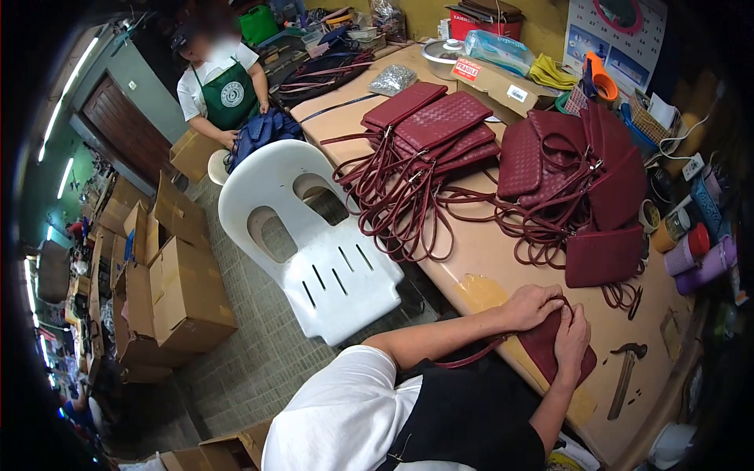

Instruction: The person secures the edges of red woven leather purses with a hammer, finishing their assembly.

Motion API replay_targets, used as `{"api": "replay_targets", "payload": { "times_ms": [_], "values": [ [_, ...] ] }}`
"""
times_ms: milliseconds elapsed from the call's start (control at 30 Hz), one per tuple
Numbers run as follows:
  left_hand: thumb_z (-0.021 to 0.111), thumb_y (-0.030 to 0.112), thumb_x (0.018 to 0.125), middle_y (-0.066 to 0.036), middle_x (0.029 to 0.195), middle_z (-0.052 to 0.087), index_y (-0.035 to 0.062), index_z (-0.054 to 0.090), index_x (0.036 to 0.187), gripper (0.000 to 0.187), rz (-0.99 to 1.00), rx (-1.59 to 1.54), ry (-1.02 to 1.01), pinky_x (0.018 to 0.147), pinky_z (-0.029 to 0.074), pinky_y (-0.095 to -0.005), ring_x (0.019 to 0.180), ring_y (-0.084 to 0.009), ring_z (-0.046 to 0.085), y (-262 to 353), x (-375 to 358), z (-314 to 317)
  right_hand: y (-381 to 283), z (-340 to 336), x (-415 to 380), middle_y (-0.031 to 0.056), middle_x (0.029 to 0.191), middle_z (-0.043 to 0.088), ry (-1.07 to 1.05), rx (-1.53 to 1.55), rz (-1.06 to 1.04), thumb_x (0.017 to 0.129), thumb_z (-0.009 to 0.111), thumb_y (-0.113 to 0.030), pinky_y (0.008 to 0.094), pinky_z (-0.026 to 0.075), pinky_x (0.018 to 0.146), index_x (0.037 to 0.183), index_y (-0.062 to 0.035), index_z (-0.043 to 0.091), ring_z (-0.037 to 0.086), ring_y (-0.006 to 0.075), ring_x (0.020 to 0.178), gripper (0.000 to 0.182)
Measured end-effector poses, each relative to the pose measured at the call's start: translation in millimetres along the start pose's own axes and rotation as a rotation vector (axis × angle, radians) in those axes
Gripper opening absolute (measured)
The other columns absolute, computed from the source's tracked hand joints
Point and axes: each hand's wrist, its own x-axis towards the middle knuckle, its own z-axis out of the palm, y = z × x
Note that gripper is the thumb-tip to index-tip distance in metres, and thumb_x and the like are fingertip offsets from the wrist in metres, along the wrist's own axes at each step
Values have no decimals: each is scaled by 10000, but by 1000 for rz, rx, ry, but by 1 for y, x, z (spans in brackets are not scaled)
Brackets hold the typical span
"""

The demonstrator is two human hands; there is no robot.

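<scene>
A small dark red pouch (550,355) lies at the table's near edge, with a thin strap (479,355) trailing left towards my body. My left hand (534,308) is closed at the pouch's upper corner, fingers pinched on it. Close beside it, my right hand (573,339) grips the pouch's side near the top. Whatever small part sits between the fingertips is hidden. To the right of my hands rests a hammer (627,381), with small dark bits scattered near it. Another flat dark red pouch (603,257) lies just beyond my hands.
Woven dark red bags (444,122) with looped straps are stacked across the table, beside a second heap (542,149). A white plastic chair (338,275) stands left of the table. Cardboard boxes (188,290) cover the floor. A person in a green apron (229,96) handles a blue bag (263,137).
</scene>
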Motion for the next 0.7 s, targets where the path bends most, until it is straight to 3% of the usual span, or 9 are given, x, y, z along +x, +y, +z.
{"api": "replay_targets", "payload": {
  "times_ms": [700],
  "values": [
    [545, 228, 910, -217, 745, 598, 34, 512, 954, 201, 32, -2, 13, 640, 444, -490, 745, -420, 590, 0, 0, -2, -3, -1, 0, 244, 819, 553, -27, -6, 28, 996, 407, -362, 505, 379, 729, 880, 6, 474, 499, 433, 786, 392]
  ]
}}
